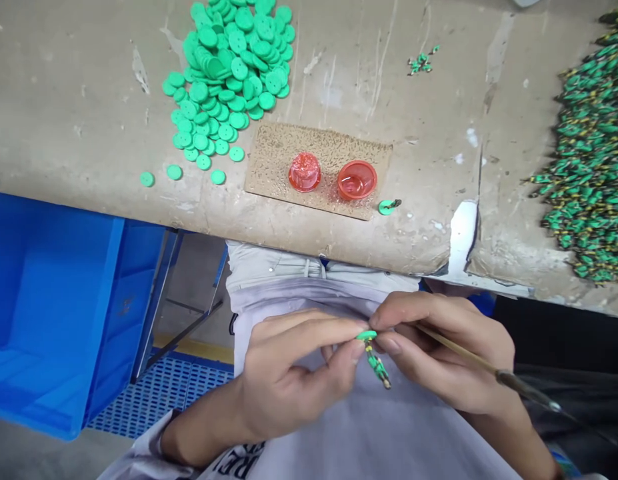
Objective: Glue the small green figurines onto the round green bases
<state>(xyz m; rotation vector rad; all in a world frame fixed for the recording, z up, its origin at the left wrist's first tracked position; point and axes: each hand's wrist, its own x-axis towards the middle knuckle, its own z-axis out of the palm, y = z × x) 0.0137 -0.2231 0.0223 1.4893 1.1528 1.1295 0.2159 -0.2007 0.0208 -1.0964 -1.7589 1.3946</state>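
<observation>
In front of the apron, my left hand point(303, 373) pinches a small green disc point(367, 335) between thumb and fingertips. A tiny green, black and yellow figure point(376, 363) is joined to the disc and hangs downward from it. My right hand point(446, 353) is closed, with its thumb and fingertip at the right edge of the disc. A slim stick-like tool point(463, 353) with a wood-coloured shaft and a dark section lies across that hand, pointing to the lower right. Whether its hidden end carries a tip, I cannot tell.
On the table, a heap of green discs point(233, 67) lies at left. Two red cups point(305, 172) stand on a brown board point(319, 137). Beside it is a disc with a figure point(387, 207). Many figures point(589, 160) pile up at right. A blue crate point(63, 300) stands at lower left.
</observation>
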